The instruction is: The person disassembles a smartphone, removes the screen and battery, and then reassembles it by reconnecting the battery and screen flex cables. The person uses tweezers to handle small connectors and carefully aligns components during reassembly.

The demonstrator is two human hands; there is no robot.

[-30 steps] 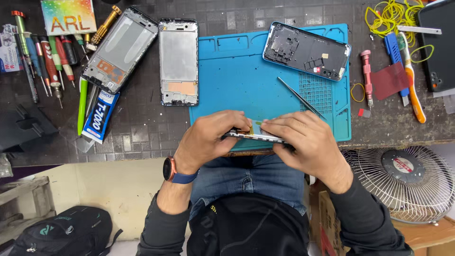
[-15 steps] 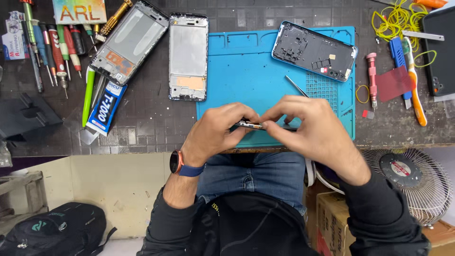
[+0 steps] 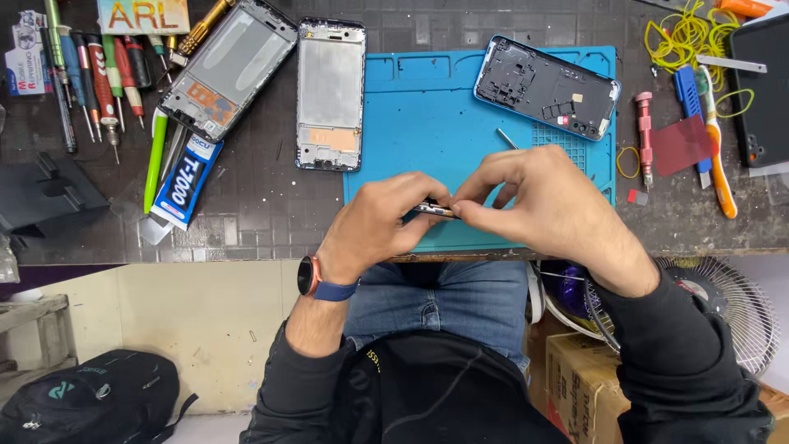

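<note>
Near: backpack [image 3: 78,399], black, on the floor at lower left. Cardboard box [image 3: 585,382] and fan [image 3: 723,316] at lower right, under the bench edge.

Left hand [image 3: 382,226]: fingers closed together on the left end of a small flat part [image 3: 436,210], thumb and forefinger pinching. Watch [image 3: 311,278] on the wrist.

Right hand [image 3: 546,214]: fingertips pinched on the right end of the same part, remaining fingers curled above it.

Part: thin, dark, seen edge-on, held between both hands just above the near edge of the blue mat [image 3: 427,115]. Its kind cannot be told; mostly hidden by fingers.

Step in hand, as judged: close two-handed work on the part, pressing or separating something along its edge. Next move likely calls for steady fingertip pressure and a light grip, since the piece looks thin and could bend.

Mid bench: tweezers [image 3: 507,138] on the mat, just beyond the right hand. Glue tube [image 3: 182,182] and green pen [image 3: 155,160], left of the mat.

Far: phone shell [image 3: 546,89], inside up, on the mat's far right corner. Two phone frames, one upright [image 3: 330,92], one tilted [image 3: 228,67], left of the mat. Screwdrivers [image 3: 90,78] in a row at far left. Yellow wire [image 3: 686,37], toothbrush [image 3: 717,140] and red square [image 3: 680,144] at far right.
</note>
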